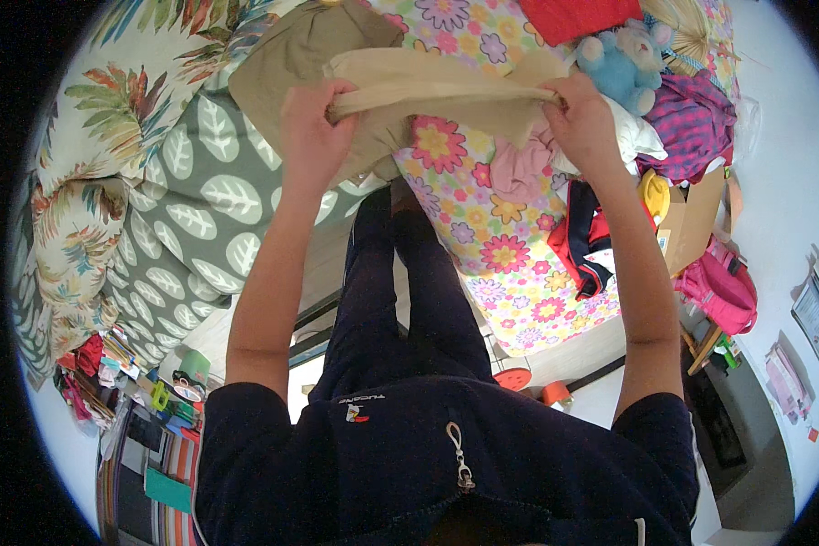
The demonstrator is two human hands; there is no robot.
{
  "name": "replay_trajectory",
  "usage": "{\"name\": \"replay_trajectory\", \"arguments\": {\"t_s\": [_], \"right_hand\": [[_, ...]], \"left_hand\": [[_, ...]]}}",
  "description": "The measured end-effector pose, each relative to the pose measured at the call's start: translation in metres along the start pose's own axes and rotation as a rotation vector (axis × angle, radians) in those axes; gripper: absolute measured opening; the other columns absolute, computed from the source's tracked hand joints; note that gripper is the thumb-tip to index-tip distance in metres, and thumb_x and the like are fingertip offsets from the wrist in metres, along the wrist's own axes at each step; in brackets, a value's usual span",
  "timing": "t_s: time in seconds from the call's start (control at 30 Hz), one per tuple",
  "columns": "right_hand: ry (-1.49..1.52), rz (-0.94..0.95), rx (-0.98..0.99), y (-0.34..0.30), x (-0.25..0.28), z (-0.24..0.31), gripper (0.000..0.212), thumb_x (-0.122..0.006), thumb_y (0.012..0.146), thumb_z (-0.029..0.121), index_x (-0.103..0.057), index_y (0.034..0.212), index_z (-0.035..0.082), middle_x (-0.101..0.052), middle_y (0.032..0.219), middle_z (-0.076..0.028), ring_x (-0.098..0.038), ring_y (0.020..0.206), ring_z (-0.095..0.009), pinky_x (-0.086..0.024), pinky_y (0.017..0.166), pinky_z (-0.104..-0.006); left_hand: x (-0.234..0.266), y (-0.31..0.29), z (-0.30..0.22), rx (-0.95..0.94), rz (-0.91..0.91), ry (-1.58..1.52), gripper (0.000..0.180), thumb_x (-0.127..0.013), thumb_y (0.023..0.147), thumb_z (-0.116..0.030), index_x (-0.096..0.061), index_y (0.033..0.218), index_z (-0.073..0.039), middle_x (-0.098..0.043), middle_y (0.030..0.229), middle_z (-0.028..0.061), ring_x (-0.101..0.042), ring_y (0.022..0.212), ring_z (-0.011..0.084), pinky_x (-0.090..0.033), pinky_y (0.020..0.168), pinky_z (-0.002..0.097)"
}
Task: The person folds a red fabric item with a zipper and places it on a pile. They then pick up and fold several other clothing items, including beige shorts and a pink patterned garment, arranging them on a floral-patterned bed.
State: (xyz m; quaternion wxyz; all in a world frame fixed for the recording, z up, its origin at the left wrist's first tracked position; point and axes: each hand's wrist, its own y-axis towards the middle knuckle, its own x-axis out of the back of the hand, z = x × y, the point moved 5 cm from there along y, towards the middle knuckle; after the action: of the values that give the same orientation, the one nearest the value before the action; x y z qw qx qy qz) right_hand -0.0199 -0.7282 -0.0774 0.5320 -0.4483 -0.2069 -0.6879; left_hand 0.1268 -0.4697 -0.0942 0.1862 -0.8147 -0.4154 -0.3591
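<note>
A beige piece of cloth (428,77) is stretched between my two hands above the bed; folds hide what kind of garment it is. At its left end, my left hand (317,127) is closed on the edge. My right hand (581,118) pinches the other end. Behind and below my left hand spreads a darker khaki cloth (291,68); whether it is one piece with the beige cloth I cannot tell. Near my right hand lie a crumpled pink cloth (521,168) and a white cloth (635,135).
The flowered sheet (505,259) carries a blue teddy bear (614,68), a purple checked shirt (692,123), a red cloth (578,16) and a red-and-navy garment (584,241). Leaf-patterned bedding (200,191) lies left. A cardboard box (696,223) and pink backpack (723,289) stand right.
</note>
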Motion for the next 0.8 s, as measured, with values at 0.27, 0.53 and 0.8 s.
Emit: {"name": "replay_trajectory", "arguments": {"t_s": [0.27,0.53,0.8], "right_hand": [[0.376,-0.180,0.030,0.022,0.052,-0.023,0.025,-0.058,0.080,0.020,-0.056,0.097,0.002,-0.055,0.089,-0.004,-0.051,0.078,-0.017,-0.039,0.075,-0.0270],[0.599,-0.123,-0.045,0.014,0.088,-0.014,0.030,-0.054,0.084,0.027,-0.058,0.099,0.001,-0.058,0.086,0.000,-0.050,0.082,-0.007,-0.039,0.075,-0.0218],[0.925,0.426,-0.409,-0.031,0.049,-0.033,0.034,-0.056,0.082,0.031,-0.059,0.098,0.001,-0.059,0.087,-0.002,-0.053,0.084,-0.008,-0.040,0.077,-0.0233]], "left_hand": [[0.010,0.063,-0.034,-0.254,-0.068,-0.152,0.019,-0.066,0.064,-0.008,-0.059,0.082,-0.006,-0.060,0.087,0.0038,-0.056,0.078,0.0179,-0.043,0.070,0.0244],[-0.014,0.085,-0.036,0.312,0.500,-1.116,0.024,-0.063,0.075,-0.014,-0.053,0.095,-0.005,-0.057,0.083,0.0000,-0.054,0.073,0.0061,-0.043,0.068,0.0190],[-0.038,0.032,-0.028,0.479,0.904,-1.033,0.032,-0.060,0.079,-0.025,-0.052,0.100,-0.003,-0.056,0.086,-0.0002,-0.053,0.079,0.0055,-0.044,0.069,0.0203]]}}
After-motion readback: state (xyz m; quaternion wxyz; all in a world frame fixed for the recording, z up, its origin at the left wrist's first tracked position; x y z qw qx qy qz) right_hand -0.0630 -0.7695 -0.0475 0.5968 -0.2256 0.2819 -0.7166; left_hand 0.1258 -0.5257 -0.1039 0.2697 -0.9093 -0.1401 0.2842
